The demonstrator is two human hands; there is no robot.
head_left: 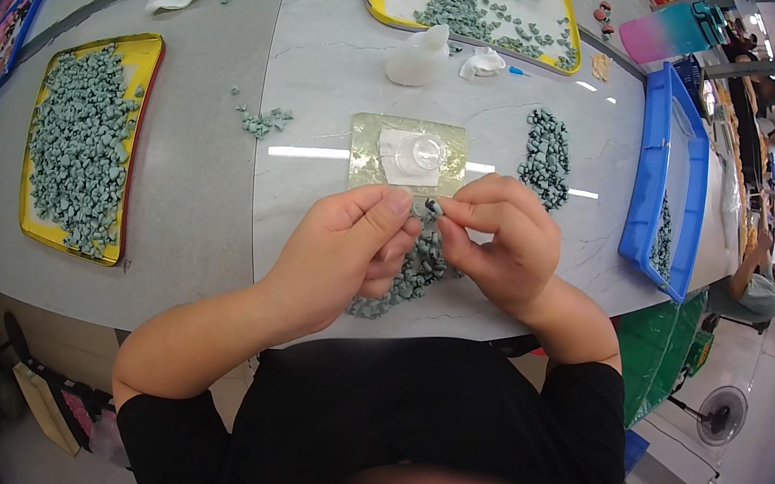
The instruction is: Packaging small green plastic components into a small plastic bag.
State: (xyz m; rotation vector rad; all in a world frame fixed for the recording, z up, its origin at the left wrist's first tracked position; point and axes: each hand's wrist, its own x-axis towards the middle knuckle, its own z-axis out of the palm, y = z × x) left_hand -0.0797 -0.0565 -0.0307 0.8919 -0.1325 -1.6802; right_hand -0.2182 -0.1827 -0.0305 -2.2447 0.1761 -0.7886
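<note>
Between the thumb and forefinger of my right hand (510,243) is a small grey-green piece (433,207) with a dark part. My left hand (349,237) is closed beside it, thumb against the curled fingers; whatever it may hold is too small to make out. Under both hands lies a heap of similar grey-green pieces (418,271), partly covered by them. Just beyond my fingertips, a translucent yellowish mat (366,146) bears white paper (397,167) and a small clear round dish (427,152). To the right is a pile of green pieces with dark parts (547,160).
Yellow trays of green pieces stand at left (142,112) and far side (572,31). A white bottle (418,58) and crumpled tissue (482,64) sit beyond the mat. A blue bin (648,178) is at right, near a pink-and-teal bottle (660,33). Another person (763,291) sits farther right.
</note>
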